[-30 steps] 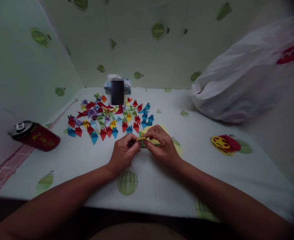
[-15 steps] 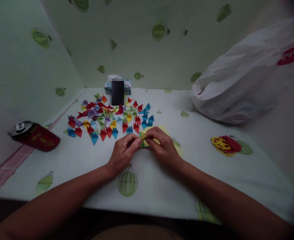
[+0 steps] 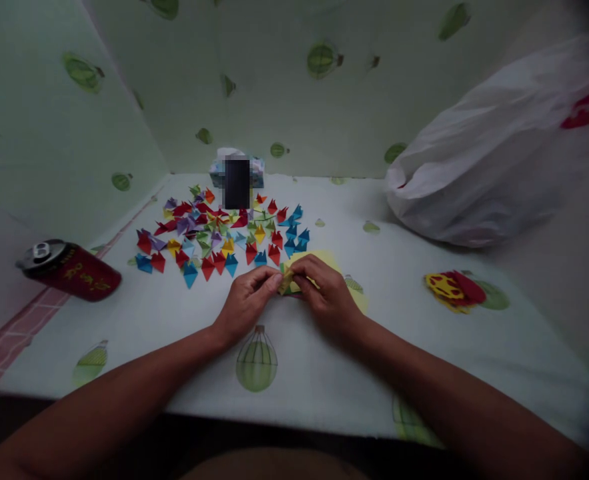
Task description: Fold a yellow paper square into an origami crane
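A small folded piece of yellow paper (image 3: 287, 278) is pinched between my two hands, just above the table. My left hand (image 3: 248, 299) grips its left side with thumb and forefinger. My right hand (image 3: 327, 291) holds the other side, the fingers curled over it and hiding part of it. Under and behind my right hand lie yellow paper sheets (image 3: 351, 293), with a bit of green paper (image 3: 295, 287) showing beneath the fingers. Beyond my hands, many folded paper cranes (image 3: 218, 261) in red, blue, purple, green and yellow are spread over the cloth.
A dark red drink can (image 3: 74, 270) stands at the left. A tissue box (image 3: 258, 175) with a dark, partly blurred object (image 3: 237, 187) before it is at the back. A full white plastic bag (image 3: 469, 167) and red and yellow cut-outs (image 3: 449, 291) are on the right.
My fingers have shifted slightly, so a little more of the folded yellow paper shows between them. Both hands keep their hold in the same place. The view has moved very slightly.
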`<control>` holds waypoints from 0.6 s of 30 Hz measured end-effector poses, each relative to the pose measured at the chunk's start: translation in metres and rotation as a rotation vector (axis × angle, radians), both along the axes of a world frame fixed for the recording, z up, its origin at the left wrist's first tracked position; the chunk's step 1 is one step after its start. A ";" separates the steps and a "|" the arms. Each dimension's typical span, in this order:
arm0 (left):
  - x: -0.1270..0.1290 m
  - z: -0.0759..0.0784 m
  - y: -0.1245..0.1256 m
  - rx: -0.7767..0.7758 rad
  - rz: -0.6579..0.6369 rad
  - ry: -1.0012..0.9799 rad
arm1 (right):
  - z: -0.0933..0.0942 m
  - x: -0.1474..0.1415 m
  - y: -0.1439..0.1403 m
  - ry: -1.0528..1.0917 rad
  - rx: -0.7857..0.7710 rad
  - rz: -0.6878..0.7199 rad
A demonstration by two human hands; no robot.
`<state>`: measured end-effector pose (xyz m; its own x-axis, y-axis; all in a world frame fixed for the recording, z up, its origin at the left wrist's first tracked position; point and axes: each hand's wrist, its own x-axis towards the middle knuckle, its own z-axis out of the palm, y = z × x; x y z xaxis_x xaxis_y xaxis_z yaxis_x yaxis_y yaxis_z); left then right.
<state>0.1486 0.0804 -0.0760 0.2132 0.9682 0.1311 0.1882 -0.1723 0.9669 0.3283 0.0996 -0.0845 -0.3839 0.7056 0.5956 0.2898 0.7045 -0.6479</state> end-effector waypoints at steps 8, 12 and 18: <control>0.000 -0.008 0.001 -0.038 -0.045 -0.117 | -0.002 -0.001 -0.001 0.013 -0.044 -0.041; 0.001 -0.009 0.001 -0.041 -0.060 -0.177 | -0.005 -0.003 -0.003 0.071 -0.072 -0.054; 0.001 -0.009 0.000 -0.056 -0.039 -0.193 | 0.004 -0.003 -0.007 0.054 0.039 -0.232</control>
